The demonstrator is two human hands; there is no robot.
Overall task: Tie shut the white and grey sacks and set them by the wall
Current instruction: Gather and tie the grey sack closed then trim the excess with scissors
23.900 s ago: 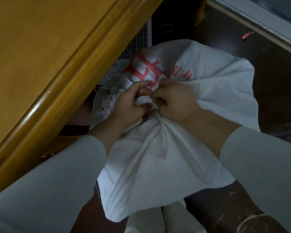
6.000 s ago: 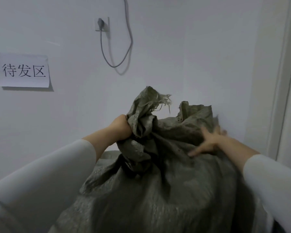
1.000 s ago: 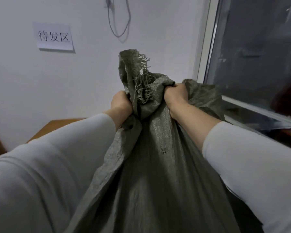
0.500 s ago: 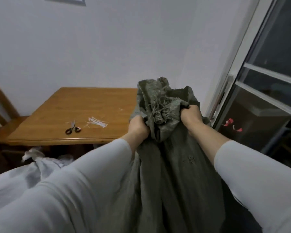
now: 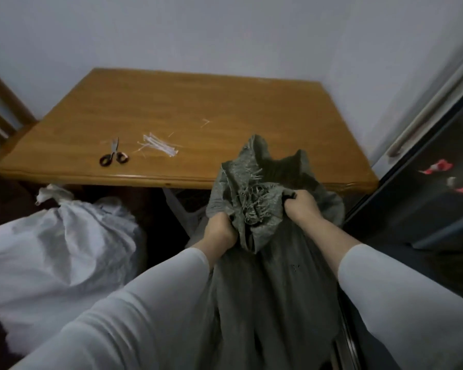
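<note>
Abutting pale wall [image 5: 225,30], wooden table [image 5: 225,102]

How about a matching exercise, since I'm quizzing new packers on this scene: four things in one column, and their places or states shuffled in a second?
Things
1. grey sack
2. white sack
3. scissors
4. white ties

Places or states
A. on the table, in a loose bundle
B. on the floor at the left, neck bunched shut
C. mouth gripped by the left hand and the right hand
D. on the table, just left of the bundle

Pairs: 1-C, 2-B, 3-D, 4-A.
</note>
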